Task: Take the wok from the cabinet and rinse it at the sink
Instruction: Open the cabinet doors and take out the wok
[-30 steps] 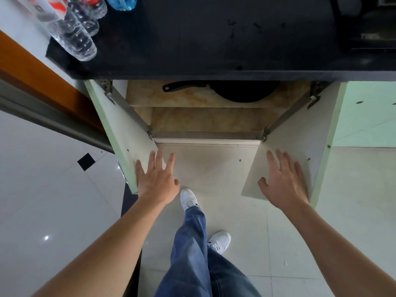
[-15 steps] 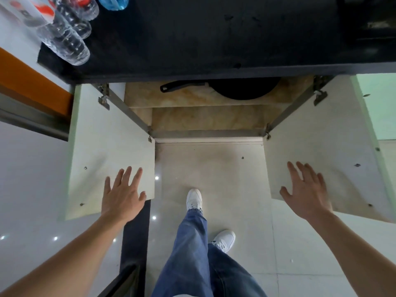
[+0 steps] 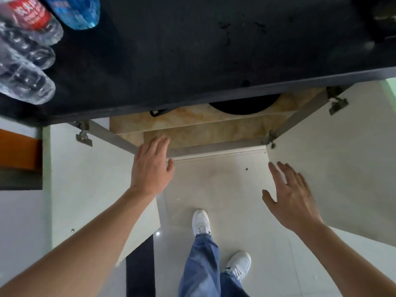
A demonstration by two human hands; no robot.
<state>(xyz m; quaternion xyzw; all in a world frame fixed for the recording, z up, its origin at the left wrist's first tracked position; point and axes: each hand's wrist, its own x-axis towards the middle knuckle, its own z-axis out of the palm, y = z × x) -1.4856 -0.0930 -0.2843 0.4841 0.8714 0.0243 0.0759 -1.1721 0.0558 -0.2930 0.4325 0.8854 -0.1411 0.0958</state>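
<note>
under the counter, wok sits on cabinet shelf, doors swung wide. l hand & r hand flat, holding nothing. fetch step; next: reach in for handle.

Black countertop over pale glossy floor tiles, plastic bottles on its left

The left hand and right hand are bare, and so are both forearms as far as the picture's edge. Loose, faded blue jeans bunch at the hems over white lace-up sneakers.
</note>
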